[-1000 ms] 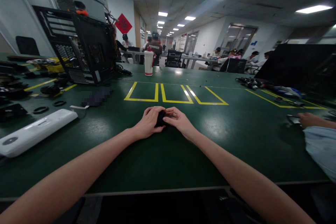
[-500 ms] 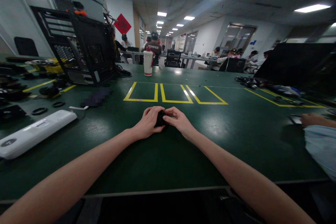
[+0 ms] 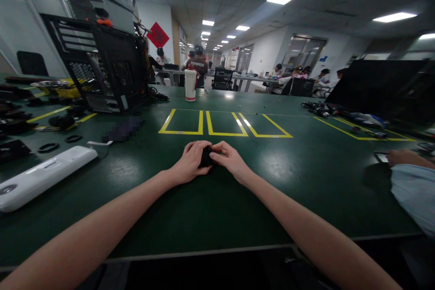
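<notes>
Both hands meet over the green table (image 3: 217, 208), just in front of the yellow tape outlines. My left hand (image 3: 190, 161) is wrapped round a small black object (image 3: 205, 157), mostly hidden by the fingers, so its kind does not show. From the other side, my right hand (image 3: 229, 159) pinches at the object's right edge with thumb and fingertips. Whether the object rests on the table or is held just above it, I cannot tell.
Yellow tape outlines (image 3: 227, 134) lie beyond my hands, a white cup (image 3: 190, 85) behind them. A black computer case (image 3: 102, 63) stands at left, near a white elongated device (image 3: 47, 176). A co-worker's hand (image 3: 408, 158) is at right, by a black monitor (image 3: 374, 81).
The view has tilted slightly, so the scene sits a little lower. My hands keep nearly the same grip on the small black object, which shows slightly differently between the fingers.
</notes>
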Action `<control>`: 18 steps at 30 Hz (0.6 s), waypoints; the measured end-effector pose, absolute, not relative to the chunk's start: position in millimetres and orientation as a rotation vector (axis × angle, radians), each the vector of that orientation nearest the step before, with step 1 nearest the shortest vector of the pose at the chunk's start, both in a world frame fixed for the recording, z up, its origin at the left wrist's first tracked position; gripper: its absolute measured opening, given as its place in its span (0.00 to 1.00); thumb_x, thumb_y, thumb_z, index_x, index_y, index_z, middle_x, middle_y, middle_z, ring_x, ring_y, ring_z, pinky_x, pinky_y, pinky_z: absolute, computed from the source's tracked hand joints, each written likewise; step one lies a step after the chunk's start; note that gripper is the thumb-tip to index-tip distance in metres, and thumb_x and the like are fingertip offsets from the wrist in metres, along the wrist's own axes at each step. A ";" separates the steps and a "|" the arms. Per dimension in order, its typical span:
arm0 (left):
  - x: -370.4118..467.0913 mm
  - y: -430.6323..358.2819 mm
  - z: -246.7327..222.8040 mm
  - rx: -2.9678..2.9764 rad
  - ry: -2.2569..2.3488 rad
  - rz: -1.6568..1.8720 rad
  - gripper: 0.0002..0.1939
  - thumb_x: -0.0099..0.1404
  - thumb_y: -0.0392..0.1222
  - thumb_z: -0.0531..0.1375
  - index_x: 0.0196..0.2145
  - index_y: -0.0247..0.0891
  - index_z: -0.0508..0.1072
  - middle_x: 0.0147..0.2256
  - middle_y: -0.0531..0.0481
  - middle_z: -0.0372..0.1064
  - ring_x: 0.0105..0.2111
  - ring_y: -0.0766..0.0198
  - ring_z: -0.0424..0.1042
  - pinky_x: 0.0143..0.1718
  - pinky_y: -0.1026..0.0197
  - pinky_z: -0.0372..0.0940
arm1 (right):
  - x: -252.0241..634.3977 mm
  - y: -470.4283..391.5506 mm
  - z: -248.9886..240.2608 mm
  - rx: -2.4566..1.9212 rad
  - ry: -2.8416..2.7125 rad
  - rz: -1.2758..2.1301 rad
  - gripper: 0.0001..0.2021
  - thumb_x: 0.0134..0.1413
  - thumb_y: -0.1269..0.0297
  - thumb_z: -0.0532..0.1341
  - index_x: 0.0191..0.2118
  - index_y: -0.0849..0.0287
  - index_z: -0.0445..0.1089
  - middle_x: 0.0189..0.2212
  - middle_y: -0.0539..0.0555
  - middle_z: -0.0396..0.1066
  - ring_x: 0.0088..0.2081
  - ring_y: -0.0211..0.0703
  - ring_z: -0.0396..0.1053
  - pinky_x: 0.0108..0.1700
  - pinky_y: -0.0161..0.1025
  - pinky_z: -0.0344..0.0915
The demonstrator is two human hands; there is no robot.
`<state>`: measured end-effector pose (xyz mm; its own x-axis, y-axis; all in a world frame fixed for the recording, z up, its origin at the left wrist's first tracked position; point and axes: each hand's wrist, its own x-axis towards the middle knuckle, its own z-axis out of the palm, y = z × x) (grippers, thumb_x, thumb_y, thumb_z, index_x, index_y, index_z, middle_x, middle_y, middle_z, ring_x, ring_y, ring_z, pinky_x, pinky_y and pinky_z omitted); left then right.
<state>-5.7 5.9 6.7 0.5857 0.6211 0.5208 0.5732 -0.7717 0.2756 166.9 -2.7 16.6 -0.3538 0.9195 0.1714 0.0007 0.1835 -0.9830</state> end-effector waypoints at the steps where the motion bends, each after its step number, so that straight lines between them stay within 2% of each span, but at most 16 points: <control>1: -5.6 6.1 6.5 2.726 1.027 0.943 0.30 0.54 0.42 0.57 0.52 0.41 0.48 0.48 0.45 0.55 0.51 0.56 0.55 0.54 0.48 0.46 | 166.8 -2.0 16.3 -0.922 -1.566 1.319 0.13 0.44 0.61 0.60 0.38 0.57 0.63 0.38 0.52 0.64 0.42 0.40 0.64 0.47 0.44 0.61; 5: -5.9 6.3 5.8 2.720 1.029 0.943 0.30 0.54 0.42 0.57 0.52 0.41 0.47 0.48 0.45 0.55 0.51 0.55 0.55 0.53 0.47 0.46 | 169.0 0.2 14.1 -0.941 -1.577 1.352 0.16 0.43 0.62 0.61 0.41 0.57 0.63 0.40 0.53 0.65 0.43 0.41 0.64 0.48 0.45 0.60; 9: -6.0 5.2 6.6 2.720 1.025 0.937 0.29 0.54 0.41 0.57 0.51 0.41 0.48 0.48 0.45 0.56 0.51 0.56 0.55 0.53 0.47 0.46 | 170.0 -0.8 12.9 -0.868 -1.610 1.338 0.20 0.36 0.67 0.65 0.39 0.55 0.62 0.37 0.50 0.65 0.41 0.40 0.65 0.47 0.44 0.61; 14: -5.2 4.3 8.1 2.731 1.026 0.941 0.30 0.54 0.41 0.57 0.51 0.41 0.48 0.48 0.45 0.56 0.51 0.56 0.55 0.53 0.47 0.46 | 164.9 -1.8 15.4 -0.867 -1.569 1.294 0.11 0.43 0.63 0.61 0.35 0.57 0.63 0.35 0.50 0.65 0.39 0.37 0.65 0.46 0.42 0.61; 18: -5.6 4.5 7.5 2.746 1.033 0.934 0.30 0.54 0.41 0.57 0.52 0.40 0.48 0.48 0.44 0.56 0.51 0.57 0.55 0.54 0.48 0.46 | 164.1 -0.3 15.1 -0.947 -1.533 1.301 0.14 0.43 0.62 0.61 0.39 0.58 0.63 0.39 0.52 0.64 0.40 0.38 0.65 0.46 0.43 0.61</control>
